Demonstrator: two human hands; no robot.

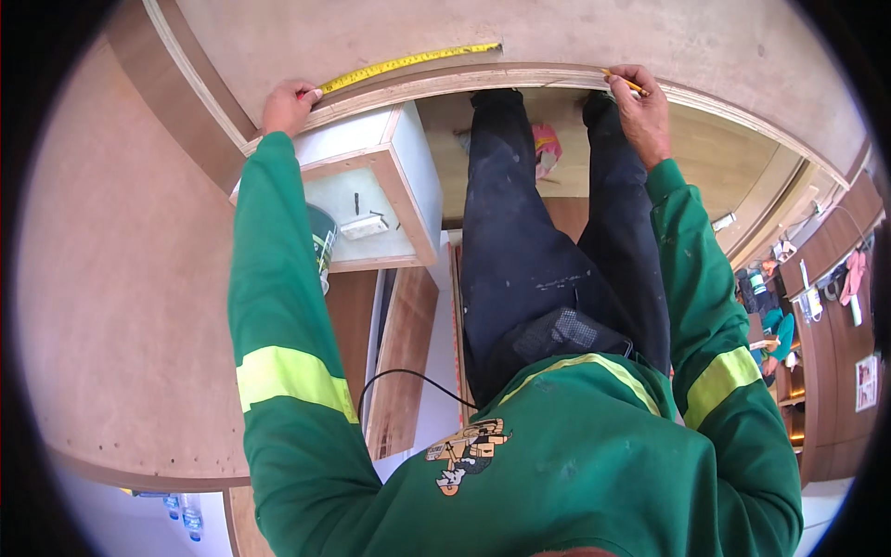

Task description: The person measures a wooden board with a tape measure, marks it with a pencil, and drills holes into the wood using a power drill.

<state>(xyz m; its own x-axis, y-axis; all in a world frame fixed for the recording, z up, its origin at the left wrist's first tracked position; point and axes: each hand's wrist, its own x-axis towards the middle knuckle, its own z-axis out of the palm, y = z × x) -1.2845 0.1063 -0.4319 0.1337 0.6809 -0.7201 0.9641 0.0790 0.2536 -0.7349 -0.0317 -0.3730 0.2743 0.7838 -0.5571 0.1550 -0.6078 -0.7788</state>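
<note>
My left hand point(290, 107) is closed at the far left of a plywood panel's edge. From it a yellow tape measure blade point(408, 61) runs rightward over the panel point(575, 32), its free end lying near the middle. A small red bit shows at my fingers; the rest of what they hold is hidden. My right hand point(642, 110) pinches a yellow pencil point(631, 84) beside the same front edge point(520, 74), well to the right of the blade's end.
Below my left arm stands a white box-like cabinet point(418, 176) with a white block point(364, 226) and a bucket point(322, 237). A pink item point(548, 148) lies beyond my legs. A black cable point(408, 373) loops at my waist. Shelves with clutter point(775, 306) are at right.
</note>
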